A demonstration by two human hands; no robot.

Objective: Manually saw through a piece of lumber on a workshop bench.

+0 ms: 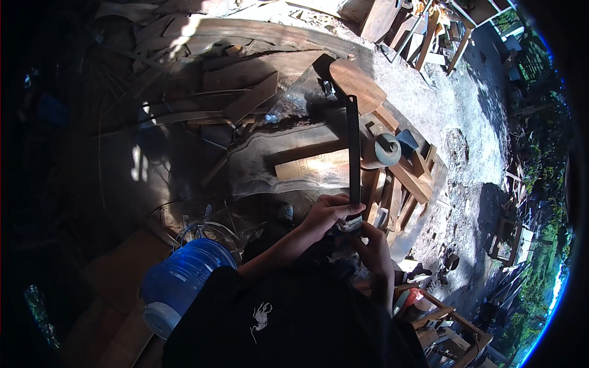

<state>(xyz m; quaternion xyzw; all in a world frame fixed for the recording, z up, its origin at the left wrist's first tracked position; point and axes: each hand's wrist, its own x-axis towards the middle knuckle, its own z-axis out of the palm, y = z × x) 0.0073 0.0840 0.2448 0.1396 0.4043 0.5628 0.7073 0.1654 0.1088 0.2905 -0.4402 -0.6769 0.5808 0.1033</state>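
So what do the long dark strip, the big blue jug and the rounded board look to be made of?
Long dark strip: probably metal with a dull black finish, being thin and straight, though plastic isn't ruled out.
Big blue jug: likely smooth, glossy plastic; its tinted wall looks translucent and catches highlights.
Rounded board: apparently wood, brown and fairly smooth, with streaks like grain.

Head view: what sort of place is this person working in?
Probably an outdoor or open-sided woodworking area: rough boards lie heaped, cut wooden blocks are clustered near a large wooden slab, and greenery shows at the right edge.
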